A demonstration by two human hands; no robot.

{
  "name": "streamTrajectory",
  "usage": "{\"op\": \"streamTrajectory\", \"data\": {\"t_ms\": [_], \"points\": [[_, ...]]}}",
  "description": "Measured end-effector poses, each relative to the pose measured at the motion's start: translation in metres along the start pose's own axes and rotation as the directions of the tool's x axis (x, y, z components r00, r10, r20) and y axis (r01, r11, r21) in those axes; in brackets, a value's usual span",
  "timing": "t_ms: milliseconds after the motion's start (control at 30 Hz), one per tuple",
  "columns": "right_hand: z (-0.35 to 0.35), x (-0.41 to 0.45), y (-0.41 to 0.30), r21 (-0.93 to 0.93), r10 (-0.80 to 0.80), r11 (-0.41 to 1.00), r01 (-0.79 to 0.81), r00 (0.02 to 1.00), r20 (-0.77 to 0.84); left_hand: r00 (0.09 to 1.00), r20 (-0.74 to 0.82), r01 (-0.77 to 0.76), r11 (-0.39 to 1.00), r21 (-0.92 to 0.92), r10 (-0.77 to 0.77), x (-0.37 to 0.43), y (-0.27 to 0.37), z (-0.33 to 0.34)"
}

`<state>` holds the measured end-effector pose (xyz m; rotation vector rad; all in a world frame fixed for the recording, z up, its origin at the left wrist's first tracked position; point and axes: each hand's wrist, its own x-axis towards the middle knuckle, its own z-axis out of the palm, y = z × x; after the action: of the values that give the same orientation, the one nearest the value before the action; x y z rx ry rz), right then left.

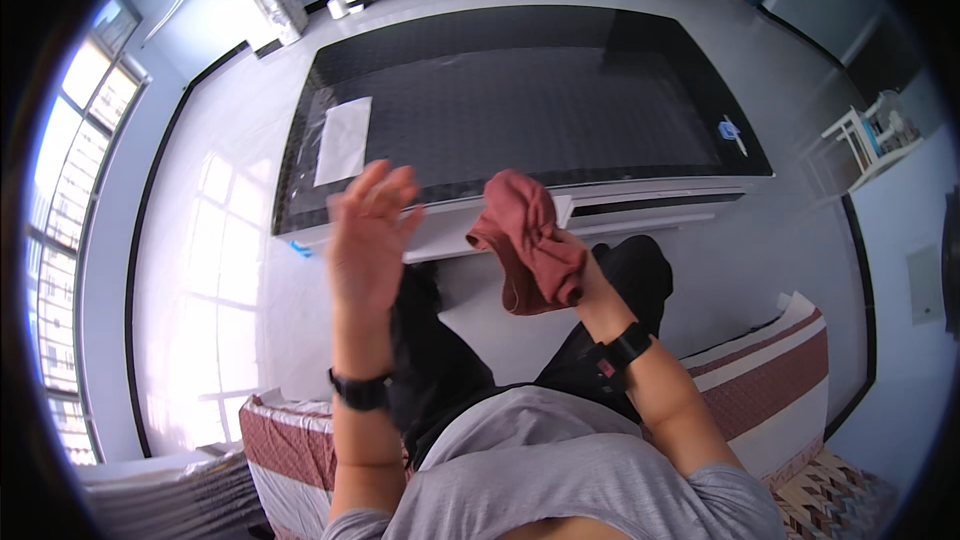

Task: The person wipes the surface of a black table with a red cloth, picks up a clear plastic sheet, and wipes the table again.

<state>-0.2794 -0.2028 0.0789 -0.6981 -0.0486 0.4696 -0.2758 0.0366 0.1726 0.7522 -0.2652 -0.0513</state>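
A dusky red piece of cloth, with a hemmed opening along its lower left side, hangs bunched over my right hand. The fabric covers most of that hand, so the fingers are hidden. My left hand is raised to the left of the cloth, apart from it, holding nothing. Its fingers are spread a little and look blurred. Beyond both hands lies a low table with a glossy black top. A white sheet of paper rests near the table's left end.
A small blue item and a white pen-like stick lie on the table's right end. Under the tabletop, a white drawer or shelf juts toward my knees. I sit on a seat with a brown-and-white striped cover. A white stool stands far right.
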Motion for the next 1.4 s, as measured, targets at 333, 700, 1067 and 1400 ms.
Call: {"op": "streamTrajectory", "data": {"t_ms": [333, 700, 1067, 1400], "points": [[0.021, 0.0, 0.005, -0.204, 0.109, 0.972, -0.119, 0.992, -0.064, 0.826, -0.218, 0.51, 0.854, -0.107, -0.52, -0.019, -0.097, -0.036], [-0.005, 0.018, 0.008, -0.022, 0.194, 0.98, -0.197, 0.978, -0.08, 0.837, -0.322, 0.395, 0.896, -0.202, -0.442, -0.018, -0.071, -0.024], [-0.014, 0.014, -0.023, -0.098, -0.041, 0.995, 0.016, 0.964, -0.263, 0.855, -0.446, 0.229, 0.964, -0.138, -0.267, -0.027, -0.046, -0.069], [-0.006, 0.013, -0.037, -0.195, -0.008, 0.979, -0.067, 0.933, -0.359, 0.794, -0.543, 0.268, 0.959, -0.089, -0.273, -0.026, -0.046, -0.071]]}}
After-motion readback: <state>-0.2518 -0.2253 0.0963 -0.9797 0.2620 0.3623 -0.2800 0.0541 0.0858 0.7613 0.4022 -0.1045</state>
